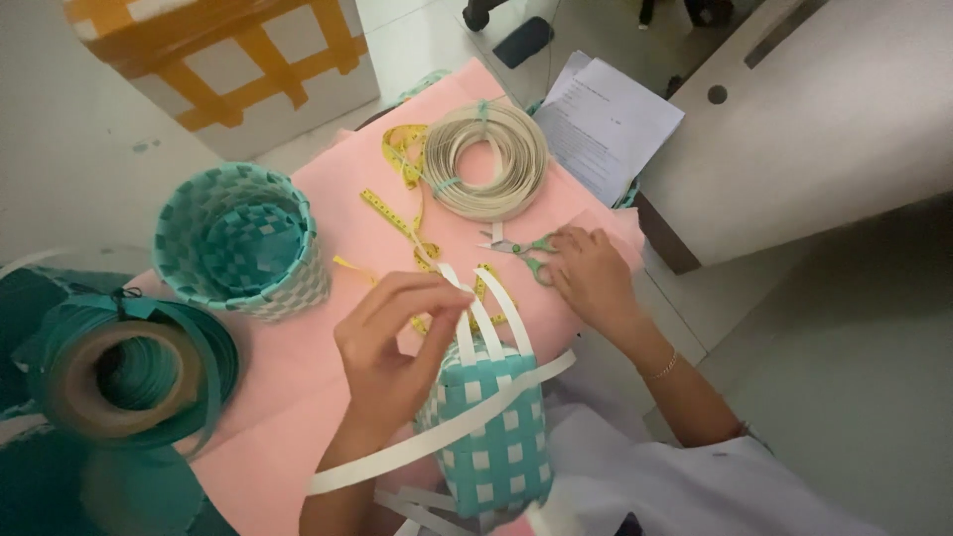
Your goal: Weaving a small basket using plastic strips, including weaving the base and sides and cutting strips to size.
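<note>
A small teal-and-white woven basket piece (491, 427) rests near me on the pink sheet (298, 397), with loose white strips (476, 318) standing up from its top. My left hand (392, 347) pinches the tops of those strips. My right hand (591, 273) lies further out on the sheet, its fingers on the handles of small green scissors (521, 248). A long white strip (437, 442) runs across the basket's side.
A finished round teal-and-white basket (238, 243) stands at left. A teal strip roll (124, 372) lies nearer left, a cream strip coil (486, 159) and yellow measuring tape (402, 213) further out. Papers (606, 119), a yellow-white box (228, 60) and a grey cabinet (794, 129) surround.
</note>
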